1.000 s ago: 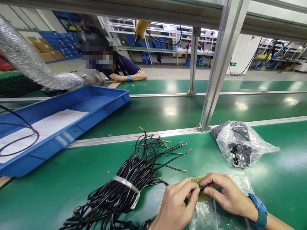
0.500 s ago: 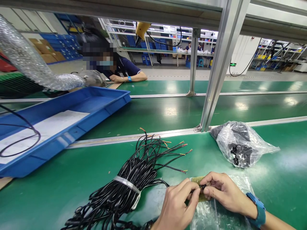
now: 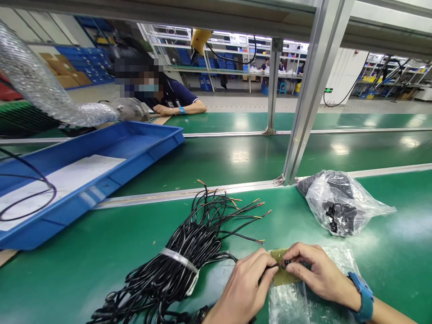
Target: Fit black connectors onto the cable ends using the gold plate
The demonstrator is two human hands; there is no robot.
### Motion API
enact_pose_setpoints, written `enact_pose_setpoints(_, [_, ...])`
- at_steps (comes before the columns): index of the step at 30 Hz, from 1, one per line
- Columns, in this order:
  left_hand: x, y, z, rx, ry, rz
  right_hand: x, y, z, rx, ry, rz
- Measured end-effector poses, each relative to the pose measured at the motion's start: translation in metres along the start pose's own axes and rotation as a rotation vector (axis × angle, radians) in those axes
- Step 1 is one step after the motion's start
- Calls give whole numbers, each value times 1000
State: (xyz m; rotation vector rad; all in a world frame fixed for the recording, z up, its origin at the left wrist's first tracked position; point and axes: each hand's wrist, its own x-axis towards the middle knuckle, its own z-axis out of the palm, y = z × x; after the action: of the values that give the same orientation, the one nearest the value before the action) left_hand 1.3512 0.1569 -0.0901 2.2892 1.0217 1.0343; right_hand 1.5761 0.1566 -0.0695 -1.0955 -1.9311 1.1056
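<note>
Inspected at lower centre: left hand, narrowed to a pinch on a black cable, with the tip pointing right. Found just beside, toward lower right: right hand, closed between thumb and fingers on a small black part, level with the cable tip (contact or insertion too small to confirm). Noted under the fingertips: a yellowish pad, partly over clear plastic on the green tabletop. Recorded on the right wrist: a blue wristband.

Located left of the hands, from the lower left toward the centre of the frame: a black cable bundle, gathered by a pale band, with loose ends fanned up and right and coloured wire tips exposed. Observed at right, beyond the right hand and apart from it: a clear bag of black parts, lying near the foot of a metal post.

Logged at left: a blue tray, set at a slant, with a white sheet inside. Sighted at upper left, behind the tray: a silver duct and a person leaning on a forearm.
</note>
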Motion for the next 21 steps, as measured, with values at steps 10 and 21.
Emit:
enact_pose_setpoints(10, [0, 7, 4, 125, 23, 121, 4, -1, 3, -131, -39, -151])
enact_pose_setpoints(21, [-4, 4, 9, 243, -66, 32, 2, 9, 18, -184, -9, -310])
